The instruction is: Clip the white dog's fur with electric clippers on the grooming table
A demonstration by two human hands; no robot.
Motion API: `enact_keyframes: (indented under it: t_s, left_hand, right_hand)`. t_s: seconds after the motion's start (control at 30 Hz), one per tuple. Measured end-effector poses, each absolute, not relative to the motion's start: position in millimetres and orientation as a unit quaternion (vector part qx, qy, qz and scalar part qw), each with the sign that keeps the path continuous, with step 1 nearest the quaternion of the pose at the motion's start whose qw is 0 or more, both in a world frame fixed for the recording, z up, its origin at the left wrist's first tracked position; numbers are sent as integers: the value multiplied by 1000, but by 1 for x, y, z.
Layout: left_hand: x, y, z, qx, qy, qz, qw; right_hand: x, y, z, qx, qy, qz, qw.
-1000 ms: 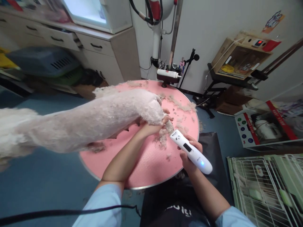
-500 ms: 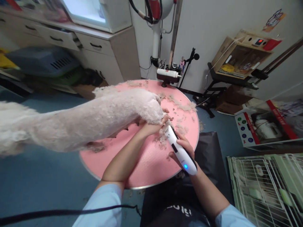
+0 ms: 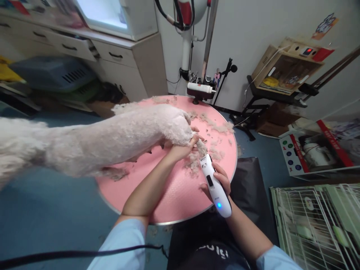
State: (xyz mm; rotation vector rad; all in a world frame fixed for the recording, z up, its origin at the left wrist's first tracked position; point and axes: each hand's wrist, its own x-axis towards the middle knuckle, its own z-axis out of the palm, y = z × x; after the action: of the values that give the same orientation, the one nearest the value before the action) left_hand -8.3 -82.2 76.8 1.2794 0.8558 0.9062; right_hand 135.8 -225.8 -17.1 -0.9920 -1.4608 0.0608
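Two bare hands on the job. Left hand (image 3: 181,150) is curled partly closed around the rear leg of the white-coated animal (image 3: 120,140), fingers wrapped near the furry lower leg (image 3: 201,147). Right hand (image 3: 222,182) is closed round the white clipper (image 3: 215,189), thumb one side, fingers the other, blue light on. Clipper head sits at the fur just right of and below the left fingers; blade contact can't be told.

To do this well: left grip firm but gentle, leg steady, clipper nearly flat to the limb, light strokes, blade off the left fingertips and any skin fold.

Edges: the pink table (image 3: 174,195) has its rim just beneath the right hand's clipper end, so little tabletop that side. Bare tabletop lies below the left hand, beside the forearm. Loose fur (image 3: 192,165) lies between the hands and beyond them. Tool holder (image 3: 200,90) stands past the left hand at the far rim, well apart. Air over the right hand looks open.
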Motion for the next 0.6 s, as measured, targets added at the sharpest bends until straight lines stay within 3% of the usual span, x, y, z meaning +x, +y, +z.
enact_keyframes:
  t_s: [0.23, 0.6]
  left_hand:
    - [-9, -83, 81, 546, 382, 414, 620]
    - [-10, -82, 79, 543, 383, 435, 609]
  right_hand:
    - [135, -217, -12, -384, -680, -90, 618]
    - [133, -209, -10, -363, -686, -87, 624]
